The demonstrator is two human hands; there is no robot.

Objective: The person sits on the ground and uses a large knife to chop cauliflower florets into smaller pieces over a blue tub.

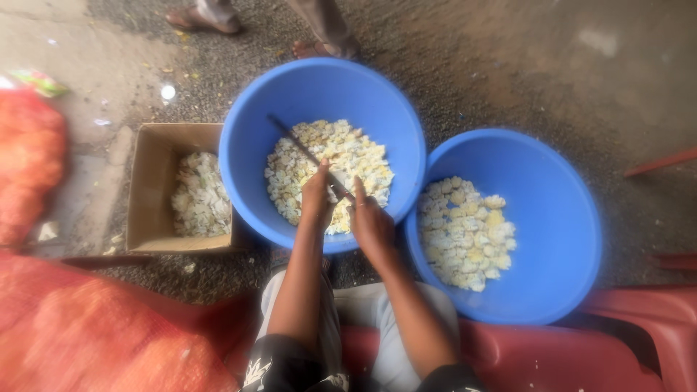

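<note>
An orange sack (29, 160) lies far left, then a box (149, 189) of pale scraps. Over the middle tub (247, 145) of cut pieces (327, 163), the left hand (317, 197) pinches a small piece while the right hand (370, 225) grips the knife (305, 152), so cuttings would drop in. A second tub (566, 210) sits right.

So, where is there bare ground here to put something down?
Bare ground lies beyond the right blue tub, and a patch at upper left beyond the cardboard box. It is crowded in the middle: the left hand and right hand work with a knife over the left blue tub.
</note>
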